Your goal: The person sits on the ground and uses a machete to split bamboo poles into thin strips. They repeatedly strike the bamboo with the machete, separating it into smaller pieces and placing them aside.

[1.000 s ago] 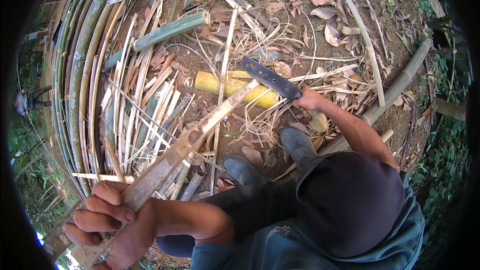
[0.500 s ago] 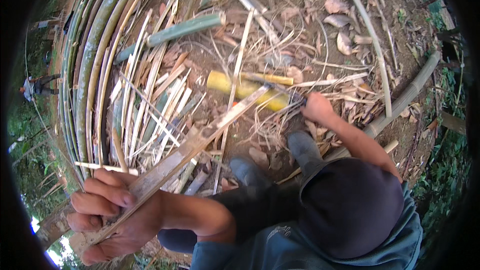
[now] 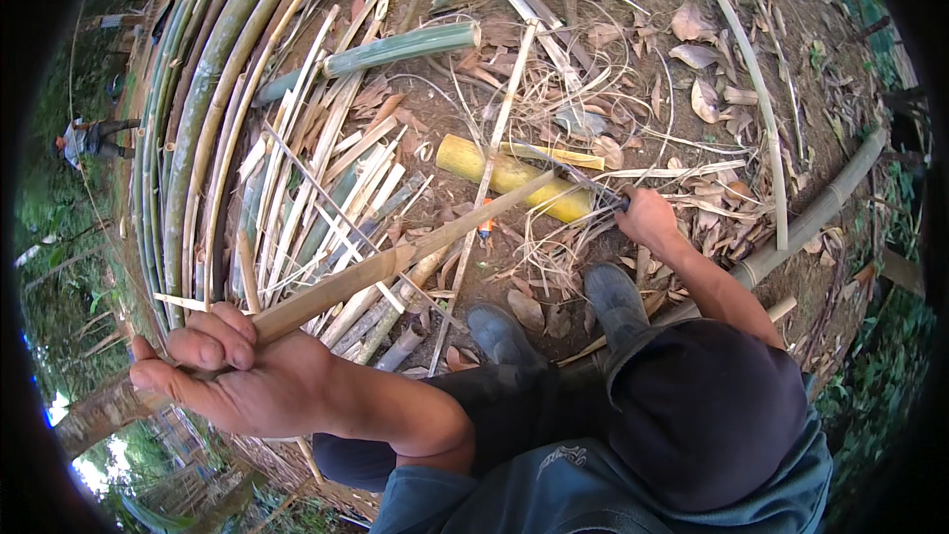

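Note:
My left hand (image 3: 237, 366) is closed around the near end of a long split bamboo strip (image 3: 346, 285). The strip slants up to the right, and its narrow far end reaches over a yellow bamboo section (image 3: 504, 178) on the ground. My right hand (image 3: 649, 218) grips the dark handle of a knife (image 3: 578, 175). The thin blade points up and left beside the yellow bamboo, close to the strip's far end. Whether blade and strip touch I cannot tell. Curled thin shavings (image 3: 554, 247) lie below the blade.
Long bamboo poles (image 3: 213, 69) curve along the left, beside a pile of split strips (image 3: 316, 188). A green bamboo piece (image 3: 405, 47) lies farther off. My boots (image 3: 613, 302) are just below the shavings. A thick pole (image 3: 820, 198) crosses the right. Another person (image 3: 94, 141) stands far left.
The strip has been turned in my left hand and shows a different face. My left hand has risen and its fingers have shifted. My right hand still holds the knife, and the whole view has shifted slightly.

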Available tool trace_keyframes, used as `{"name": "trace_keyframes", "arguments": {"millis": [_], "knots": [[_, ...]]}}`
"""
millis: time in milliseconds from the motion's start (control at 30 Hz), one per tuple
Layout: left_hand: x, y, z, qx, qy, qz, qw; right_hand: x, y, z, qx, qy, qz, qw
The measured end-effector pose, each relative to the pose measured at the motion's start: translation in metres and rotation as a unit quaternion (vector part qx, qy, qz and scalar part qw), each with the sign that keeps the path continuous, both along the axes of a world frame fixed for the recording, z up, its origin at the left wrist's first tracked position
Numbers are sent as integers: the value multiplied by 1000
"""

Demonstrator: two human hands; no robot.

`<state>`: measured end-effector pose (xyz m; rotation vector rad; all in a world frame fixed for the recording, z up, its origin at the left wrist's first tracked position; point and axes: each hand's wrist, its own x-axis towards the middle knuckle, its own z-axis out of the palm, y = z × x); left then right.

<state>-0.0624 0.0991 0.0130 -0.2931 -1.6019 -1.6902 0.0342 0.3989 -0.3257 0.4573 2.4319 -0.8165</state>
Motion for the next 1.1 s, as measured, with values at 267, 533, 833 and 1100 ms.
{"name": "trace_keyframes", "arguments": {"millis": [267,533,833,1100], "knots": [[2,-1,8,71,4,-375,924,4,-2,52,-4,-20,90,996],[7,10,21,161,154,-587,778,3,12,-6,42,-88,35,995],[3,-13,35,174,164,-614,752,27,6,1,19,-79,36,996],[5,-142,51,278,-23,-273,921,11,63,-1,-44,88,-166,981]]}}
